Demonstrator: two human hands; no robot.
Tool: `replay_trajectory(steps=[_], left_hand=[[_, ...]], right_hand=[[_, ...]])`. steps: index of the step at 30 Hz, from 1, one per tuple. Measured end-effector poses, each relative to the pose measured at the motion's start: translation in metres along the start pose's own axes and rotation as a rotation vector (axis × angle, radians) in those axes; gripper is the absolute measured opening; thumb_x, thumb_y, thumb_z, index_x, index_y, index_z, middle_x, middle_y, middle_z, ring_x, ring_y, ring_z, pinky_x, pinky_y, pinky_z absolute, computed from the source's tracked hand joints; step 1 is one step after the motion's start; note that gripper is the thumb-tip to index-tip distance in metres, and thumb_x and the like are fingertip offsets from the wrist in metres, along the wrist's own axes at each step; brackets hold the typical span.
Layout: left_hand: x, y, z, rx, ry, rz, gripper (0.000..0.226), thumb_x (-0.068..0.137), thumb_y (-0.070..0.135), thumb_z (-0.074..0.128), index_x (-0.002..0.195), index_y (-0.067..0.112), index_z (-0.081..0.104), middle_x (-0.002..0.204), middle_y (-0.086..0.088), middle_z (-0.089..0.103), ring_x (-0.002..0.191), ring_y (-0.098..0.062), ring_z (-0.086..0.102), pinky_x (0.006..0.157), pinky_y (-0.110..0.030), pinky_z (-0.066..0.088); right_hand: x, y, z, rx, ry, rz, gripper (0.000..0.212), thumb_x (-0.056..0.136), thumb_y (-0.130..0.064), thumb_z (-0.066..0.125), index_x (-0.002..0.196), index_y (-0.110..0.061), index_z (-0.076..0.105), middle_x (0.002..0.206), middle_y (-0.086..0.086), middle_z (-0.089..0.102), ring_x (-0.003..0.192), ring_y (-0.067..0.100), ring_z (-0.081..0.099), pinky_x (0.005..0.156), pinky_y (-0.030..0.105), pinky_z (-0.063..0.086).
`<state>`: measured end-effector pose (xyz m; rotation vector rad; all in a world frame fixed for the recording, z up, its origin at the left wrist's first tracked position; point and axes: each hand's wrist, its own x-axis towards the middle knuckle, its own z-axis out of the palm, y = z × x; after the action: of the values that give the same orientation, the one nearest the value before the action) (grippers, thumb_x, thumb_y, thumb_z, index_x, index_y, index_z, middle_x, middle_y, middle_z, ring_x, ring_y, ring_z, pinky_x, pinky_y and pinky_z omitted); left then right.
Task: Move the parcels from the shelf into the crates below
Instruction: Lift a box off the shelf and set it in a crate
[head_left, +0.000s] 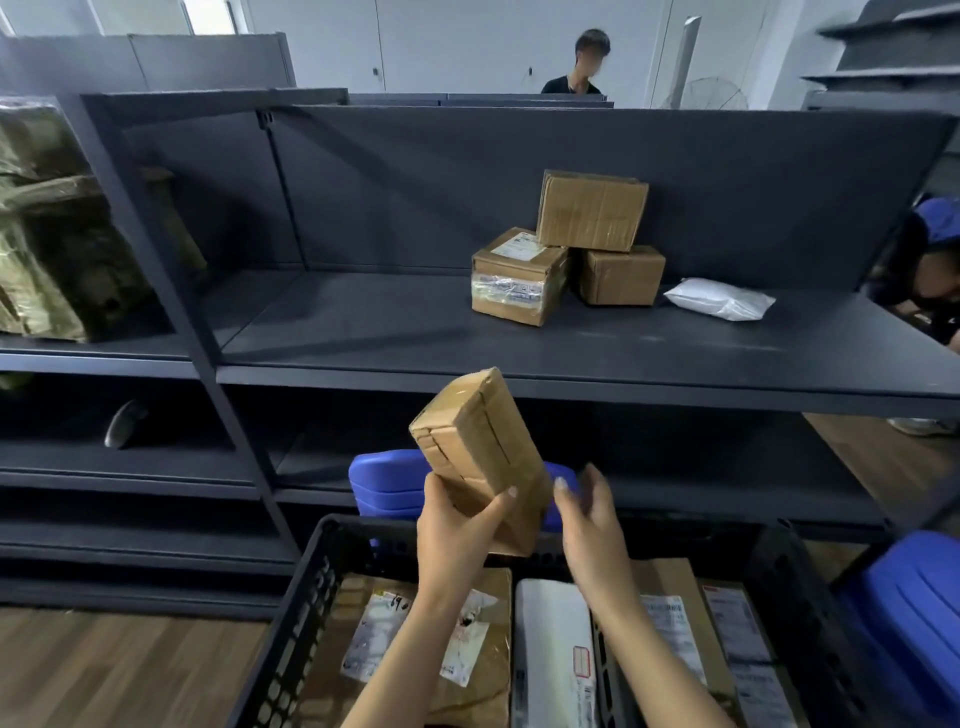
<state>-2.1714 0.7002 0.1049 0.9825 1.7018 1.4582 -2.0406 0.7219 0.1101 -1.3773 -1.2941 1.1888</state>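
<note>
Gripping a long cardboard parcel (478, 447) by its lower end, the left hand (457, 525) has fingers and thumb clamped round it. The parcel is tilted in the air above the far rim of the black crate (311, 587), just below the shelf (363, 332) edge. The right hand (592, 525) hovers just beside the parcel, fingers apart and relaxed, gripping nothing. Down in the crate lie a brown labelled parcel (488, 675) and a white parcel (550, 649). Up on the shelf are three cardboard boxes (592, 210), one stacked on two, with a white mailer bag (719, 299) just to their right. A blue crate (384, 483) sits behind the held parcel.
</note>
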Motion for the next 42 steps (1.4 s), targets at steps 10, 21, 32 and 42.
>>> replay_trajectory(steps=[10, 21, 32, 42], left_hand=[[-0.007, 0.001, -0.005, 0.512, 0.018, 0.348, 0.058, 0.077, 0.019, 0.068, 0.129, 0.029, 0.043, 0.116, 0.015, 0.06, 0.103, -0.005, 0.058, 0.075, -0.025, 0.053], [-0.003, 0.006, -0.033, 0.213, -0.014, 0.25, 0.065, 0.082, 0.043, 0.07, 0.137, 0.021, 0.043, 0.138, 0.014, 0.045, 0.119, 0.004, 0.045, 0.096, -0.012, 0.038], [0.006, 0.018, -0.03, -0.533, -0.1, -0.403, 0.032, 0.093, 0.03, 0.06, 0.113, 0.006, 0.063, 0.105, -0.011, 0.072, 0.098, -0.022, 0.068, 0.092, -0.033, 0.051], [0.025, 0.029, -0.04, -0.105, -0.286, -0.077, 0.018, 0.09, 0.025, 0.064, 0.103, 0.014, 0.072, 0.095, -0.004, 0.076, 0.097, -0.022, 0.07, 0.099, -0.042, 0.051]], right_hand=[[0.004, -0.073, 0.009, 0.021, -0.07, -0.063, 0.071, 0.08, -0.059, 0.061, 0.137, -0.024, 0.037, 0.103, -0.017, 0.059, 0.095, 0.002, 0.059, 0.079, 0.023, 0.047], [0.009, -0.05, -0.006, 0.284, -0.075, 0.037, 0.056, 0.085, -0.028, 0.066, 0.136, -0.024, 0.044, 0.114, 0.0, 0.064, 0.103, 0.018, 0.065, 0.092, 0.046, 0.054], [0.008, -0.019, -0.021, 0.531, -0.154, 0.006, 0.061, 0.075, -0.035, 0.059, 0.134, -0.026, 0.048, 0.12, 0.006, 0.066, 0.108, 0.02, 0.065, 0.083, 0.033, 0.055], [0.029, -0.052, -0.062, -0.178, -0.037, -0.168, 0.052, 0.094, -0.04, 0.054, 0.143, -0.026, 0.041, 0.139, -0.01, 0.049, 0.129, 0.009, 0.045, 0.097, 0.022, 0.033]])
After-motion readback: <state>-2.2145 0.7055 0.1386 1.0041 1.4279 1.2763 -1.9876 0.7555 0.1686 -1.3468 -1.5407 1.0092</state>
